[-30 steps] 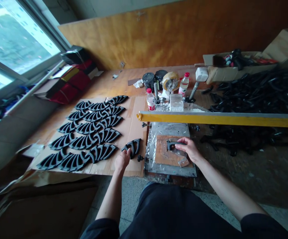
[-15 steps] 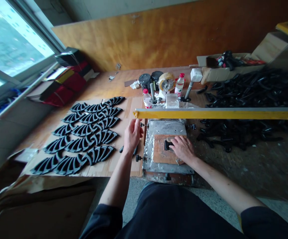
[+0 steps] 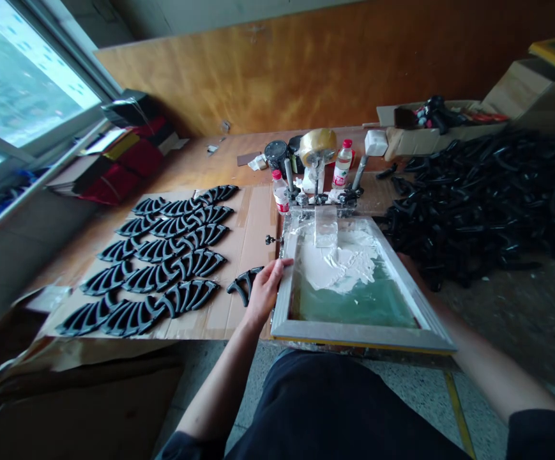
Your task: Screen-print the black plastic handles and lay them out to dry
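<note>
A screen-printing frame [image 3: 354, 330] with silver-grey bars lies over the printing base in front of me. White paste [image 3: 334, 268] covers the upper part of its green mesh, and a clear squarish block [image 3: 326, 227] sits over its far end. My left hand [image 3: 266, 285] is closed at the frame's left bar, fingertips on the edge. Past the right bar only a little of my right hand [image 3: 410, 267] shows; its fingers are hidden. Beside my left wrist rests a loose black curved, ribbed piece [image 3: 245, 284].
Rows of black ribbed pieces [image 3: 174, 271] cover the cardboard [image 3: 253, 217] at left. A heap of black parts [image 3: 469, 204] fills the right. Behind the frame stand red-capped bottles [image 3: 343, 167], a tape roll [image 3: 317, 148], a black tub [image 3: 276, 155] and clamp posts [image 3: 361, 172].
The screen frame has swung down from its raised position, covering the base and wooden block. My right hand has left the black piece on that block and moved to the frame's right side.
</note>
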`<state>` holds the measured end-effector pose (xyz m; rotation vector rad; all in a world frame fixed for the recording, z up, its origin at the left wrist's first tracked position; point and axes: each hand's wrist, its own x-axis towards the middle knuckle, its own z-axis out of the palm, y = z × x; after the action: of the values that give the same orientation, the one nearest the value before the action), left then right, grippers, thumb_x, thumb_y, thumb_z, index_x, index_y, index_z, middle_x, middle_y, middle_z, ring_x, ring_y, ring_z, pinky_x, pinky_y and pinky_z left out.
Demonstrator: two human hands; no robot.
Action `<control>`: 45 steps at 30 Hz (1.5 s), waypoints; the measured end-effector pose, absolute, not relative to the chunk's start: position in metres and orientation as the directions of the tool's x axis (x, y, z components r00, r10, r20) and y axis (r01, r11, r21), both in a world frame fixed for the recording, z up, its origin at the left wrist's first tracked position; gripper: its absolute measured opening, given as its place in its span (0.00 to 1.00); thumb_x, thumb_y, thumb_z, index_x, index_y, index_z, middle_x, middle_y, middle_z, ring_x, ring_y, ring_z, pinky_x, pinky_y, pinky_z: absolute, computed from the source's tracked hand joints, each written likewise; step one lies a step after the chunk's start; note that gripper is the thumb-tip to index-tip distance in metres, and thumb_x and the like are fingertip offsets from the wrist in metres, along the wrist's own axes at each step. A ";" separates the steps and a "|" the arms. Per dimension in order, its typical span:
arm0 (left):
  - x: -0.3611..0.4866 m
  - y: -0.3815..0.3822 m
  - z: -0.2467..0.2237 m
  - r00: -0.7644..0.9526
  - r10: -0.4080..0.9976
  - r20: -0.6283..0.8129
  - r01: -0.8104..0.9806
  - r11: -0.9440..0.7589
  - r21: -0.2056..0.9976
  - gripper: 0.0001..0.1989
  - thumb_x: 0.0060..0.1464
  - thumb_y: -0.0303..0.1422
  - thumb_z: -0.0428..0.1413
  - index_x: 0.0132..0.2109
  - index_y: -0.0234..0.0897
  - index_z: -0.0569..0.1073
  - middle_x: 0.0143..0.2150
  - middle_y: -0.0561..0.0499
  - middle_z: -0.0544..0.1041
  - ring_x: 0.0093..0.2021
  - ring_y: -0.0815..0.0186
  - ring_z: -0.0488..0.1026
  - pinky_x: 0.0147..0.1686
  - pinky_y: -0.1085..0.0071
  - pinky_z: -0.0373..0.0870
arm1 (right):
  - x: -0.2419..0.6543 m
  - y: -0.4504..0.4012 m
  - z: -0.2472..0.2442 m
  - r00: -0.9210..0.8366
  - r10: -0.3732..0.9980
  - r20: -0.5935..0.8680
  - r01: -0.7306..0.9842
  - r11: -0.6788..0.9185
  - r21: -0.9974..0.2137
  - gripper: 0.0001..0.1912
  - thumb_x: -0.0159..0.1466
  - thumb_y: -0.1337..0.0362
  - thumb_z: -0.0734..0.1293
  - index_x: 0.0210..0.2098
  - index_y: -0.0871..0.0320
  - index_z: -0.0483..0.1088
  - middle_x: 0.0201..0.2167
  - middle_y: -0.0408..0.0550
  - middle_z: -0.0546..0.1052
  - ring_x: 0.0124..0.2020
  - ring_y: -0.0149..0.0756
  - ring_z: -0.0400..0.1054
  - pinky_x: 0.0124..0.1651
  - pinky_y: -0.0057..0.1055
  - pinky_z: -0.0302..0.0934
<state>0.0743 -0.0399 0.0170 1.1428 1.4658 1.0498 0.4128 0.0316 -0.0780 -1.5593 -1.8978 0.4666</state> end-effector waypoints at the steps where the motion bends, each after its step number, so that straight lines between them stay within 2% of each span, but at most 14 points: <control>1: 0.072 -0.045 0.004 -0.083 0.973 -0.216 0.166 0.227 0.960 0.28 0.57 0.51 0.51 0.55 0.37 0.73 0.32 0.51 0.75 0.27 0.70 0.66 0.26 0.75 0.62 | 0.421 0.043 -0.072 -0.028 0.967 0.252 0.748 0.188 -0.636 0.19 0.66 0.57 0.58 0.40 0.61 0.76 0.33 0.51 0.79 0.34 0.40 0.73 0.38 0.39 0.67; 4: 0.071 -0.052 -0.036 -0.101 0.952 -0.290 0.281 0.307 0.909 0.33 0.55 0.49 0.53 0.65 0.42 0.62 0.28 0.55 0.72 0.24 0.72 0.64 0.24 0.76 0.58 | 0.406 0.067 -0.050 0.014 0.929 0.370 0.783 0.219 -0.582 0.19 0.63 0.57 0.62 0.48 0.60 0.73 0.49 0.58 0.75 0.44 0.46 0.71 0.44 0.43 0.67; 7: 0.071 -0.050 -0.066 -0.135 0.947 -0.290 0.455 0.320 0.831 0.32 0.57 0.46 0.52 0.66 0.44 0.60 0.27 0.57 0.70 0.25 0.71 0.64 0.26 0.76 0.58 | 0.350 0.076 -0.029 -0.221 0.866 0.448 0.822 0.412 -0.392 0.31 0.57 0.58 0.71 0.58 0.59 0.65 0.61 0.58 0.64 0.57 0.53 0.61 0.54 0.47 0.62; 9: 0.071 -0.048 -0.076 -0.133 0.946 -0.295 0.520 0.320 0.792 0.30 0.58 0.45 0.51 0.65 0.44 0.61 0.28 0.56 0.70 0.26 0.70 0.66 0.27 0.75 0.59 | 0.314 0.074 -0.022 -0.366 0.858 0.361 0.825 0.479 -0.301 0.30 0.55 0.61 0.73 0.55 0.60 0.67 0.55 0.58 0.69 0.54 0.52 0.63 0.52 0.46 0.61; 12: 0.070 -0.045 -0.081 -0.138 0.937 -0.320 0.553 0.341 0.760 0.28 0.58 0.45 0.50 0.63 0.42 0.64 0.29 0.55 0.72 0.28 0.69 0.67 0.29 0.75 0.61 | 0.288 0.059 -0.026 -0.492 0.852 0.180 0.806 0.523 -0.276 0.11 0.58 0.65 0.70 0.41 0.59 0.73 0.37 0.52 0.76 0.43 0.45 0.67 0.44 0.37 0.61; 14: 0.069 -0.044 -0.081 -0.148 0.930 -0.337 0.550 0.361 0.753 0.28 0.57 0.45 0.51 0.62 0.42 0.65 0.30 0.54 0.72 0.28 0.69 0.68 0.29 0.75 0.62 | 0.289 0.041 -0.033 -0.568 0.812 0.136 0.765 0.582 -0.275 0.04 0.61 0.68 0.67 0.36 0.58 0.74 0.33 0.49 0.76 0.39 0.41 0.67 0.41 0.33 0.59; 18: 0.069 -0.044 -0.079 -0.165 0.917 -0.362 0.528 0.392 0.753 0.27 0.57 0.45 0.52 0.62 0.42 0.66 0.30 0.54 0.72 0.28 0.69 0.68 0.30 0.75 0.64 | 0.311 0.008 -0.038 -0.772 0.615 0.160 0.565 0.780 -0.268 0.13 0.61 0.76 0.61 0.39 0.58 0.74 0.36 0.49 0.77 0.39 0.38 0.67 0.40 0.31 0.57; 22: 0.070 -0.045 -0.079 -0.181 0.912 -0.369 0.479 0.410 0.777 0.27 0.56 0.44 0.53 0.61 0.42 0.67 0.29 0.54 0.72 0.27 0.70 0.67 0.29 0.75 0.64 | 0.323 0.009 -0.026 -0.877 0.474 0.081 0.422 0.839 -0.344 0.12 0.57 0.76 0.63 0.35 0.55 0.74 0.33 0.44 0.77 0.36 0.36 0.68 0.38 0.29 0.57; 26: 0.071 -0.047 -0.078 -0.185 0.912 -0.365 0.389 0.409 0.826 0.28 0.54 0.45 0.55 0.60 0.42 0.68 0.29 0.55 0.71 0.25 0.70 0.66 0.26 0.76 0.63 | 0.316 0.014 -0.030 -0.757 0.634 0.159 0.549 0.748 -0.373 0.13 0.59 0.74 0.63 0.37 0.53 0.75 0.35 0.44 0.78 0.38 0.37 0.70 0.39 0.30 0.60; 29: 0.071 -0.047 -0.076 -0.181 0.913 -0.366 0.343 0.407 0.847 0.28 0.52 0.45 0.56 0.59 0.41 0.69 0.28 0.55 0.70 0.24 0.71 0.65 0.25 0.76 0.62 | 0.315 0.000 -0.048 -0.731 0.626 0.271 0.530 0.771 -0.353 0.18 0.59 0.76 0.61 0.45 0.56 0.75 0.43 0.50 0.78 0.43 0.39 0.71 0.44 0.33 0.63; 34: 0.071 -0.046 -0.069 -0.161 0.914 -0.373 0.340 0.406 0.848 0.29 0.53 0.46 0.55 0.60 0.41 0.67 0.26 0.57 0.69 0.22 0.73 0.63 0.23 0.77 0.60 | 0.315 0.004 -0.043 -0.715 0.665 0.216 0.528 0.715 -0.459 0.14 0.61 0.69 0.65 0.45 0.52 0.75 0.40 0.44 0.79 0.39 0.35 0.73 0.42 0.29 0.65; 38: 0.069 -0.047 -0.048 -0.100 0.928 -0.358 0.289 0.371 0.882 0.35 0.52 0.48 0.56 0.64 0.42 0.62 0.23 0.60 0.65 0.19 0.73 0.60 0.20 0.77 0.57 | 0.301 0.056 -0.006 -0.533 0.807 0.252 0.669 0.585 -0.458 0.26 0.61 0.62 0.69 0.58 0.47 0.67 0.47 0.43 0.78 0.41 0.37 0.73 0.43 0.31 0.65; 40: 0.070 -0.048 -0.029 -0.102 0.946 -0.309 0.211 0.324 0.922 0.33 0.54 0.52 0.53 0.62 0.40 0.64 0.23 0.58 0.66 0.19 0.73 0.60 0.20 0.76 0.57 | 0.309 0.084 0.011 -0.453 0.842 0.294 0.721 0.540 -0.435 0.31 0.60 0.61 0.70 0.62 0.46 0.63 0.48 0.44 0.77 0.40 0.38 0.72 0.43 0.33 0.65; 45: 0.081 -0.032 0.027 -0.167 0.973 -0.156 -0.049 0.150 0.987 0.32 0.58 0.58 0.40 0.46 0.37 0.74 0.31 0.49 0.75 0.25 0.69 0.69 0.24 0.73 0.66 | 0.390 0.114 0.012 0.019 0.912 0.410 0.747 0.259 -0.612 0.19 0.65 0.58 0.62 0.51 0.60 0.72 0.35 0.49 0.79 0.29 0.34 0.70 0.36 0.29 0.64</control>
<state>0.0810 -0.0318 0.0268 0.9818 1.3748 1.2326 0.3904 0.1141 0.0123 -1.5240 -1.7607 0.2708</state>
